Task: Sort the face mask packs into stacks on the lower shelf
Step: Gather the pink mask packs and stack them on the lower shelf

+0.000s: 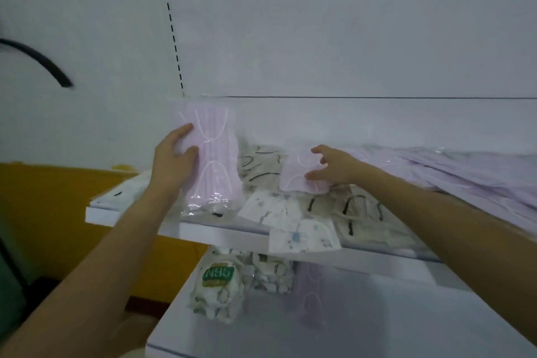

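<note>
Holding, left hand: fingers and thumb curled round one long edge of a tall lilac mask pack, held upright above the front of the upper shelf.
Reaching, right hand: fingers spread over a small lilac pack, thumb on its near side; not closed round it, as far as can be told.
Small lilac pack: flat on top of the loose heap, between the two hands, nearer the right.
Under and between the hands: beige packs with black loops and white printed packs, mixed and overlapping.
Beyond the right hand: fanned lilac packs, sloping away past the wrist.
Below both hands: lower shelf with an N95 pack, a printed pack and a lilac pack side by side, probably the stack starts.
Risk, slip: glossy wrap and a one-edge grip on the tall pack; likely to slide free if tilted on the way down.
Risk, knock: white pack overhanging the upper shelf's lip, just below the right forearm; easily tipped onto the wrong stack by a brush of the arm.
Risk, drag: possible shifting of the heap beneath on lifting the small pack.
</note>
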The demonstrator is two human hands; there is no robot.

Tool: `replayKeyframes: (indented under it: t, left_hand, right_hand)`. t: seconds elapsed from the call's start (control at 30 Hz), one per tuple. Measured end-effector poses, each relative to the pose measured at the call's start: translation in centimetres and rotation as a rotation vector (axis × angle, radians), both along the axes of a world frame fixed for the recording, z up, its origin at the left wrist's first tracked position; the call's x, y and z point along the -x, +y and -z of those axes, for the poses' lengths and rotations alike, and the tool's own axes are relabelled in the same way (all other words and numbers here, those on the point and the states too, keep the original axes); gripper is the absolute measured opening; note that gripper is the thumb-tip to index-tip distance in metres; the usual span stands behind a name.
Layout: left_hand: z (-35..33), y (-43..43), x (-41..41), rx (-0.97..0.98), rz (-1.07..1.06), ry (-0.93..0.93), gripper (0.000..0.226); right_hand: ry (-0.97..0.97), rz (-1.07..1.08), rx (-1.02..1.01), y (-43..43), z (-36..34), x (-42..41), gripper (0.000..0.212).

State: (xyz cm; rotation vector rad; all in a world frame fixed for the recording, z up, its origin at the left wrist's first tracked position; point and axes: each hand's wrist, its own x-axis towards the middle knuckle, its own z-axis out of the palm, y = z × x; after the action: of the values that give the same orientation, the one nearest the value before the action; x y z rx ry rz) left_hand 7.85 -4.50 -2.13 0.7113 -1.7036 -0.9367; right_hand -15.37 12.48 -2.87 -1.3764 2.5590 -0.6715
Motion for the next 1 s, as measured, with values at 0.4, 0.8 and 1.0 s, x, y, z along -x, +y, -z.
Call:
replayKeyframes:
  t: [0.4, 0.8, 1.0]
  left_hand:
    - [1.1, -5.1, 1.9, -0.001, 0.211, -0.061, 0.046]
    - [0.0, -2.1, 2.1, -0.385, 0.553, 0.155, 0.050]
    - [0.7, -2.6, 1.7, -0.183, 0.464, 0.152, 0.048]
  right_hand:
    - [-0.116, 0.309, 0.411, -2.0, 0.6, -2.9, 0.062]
    - [-0.089, 0.038, 0.762, -5.7, -1.2, -10.9, 0.056]
    - [-0.108, 0.019, 0.704, -4.9, -1.2, -10.8, 0.057]
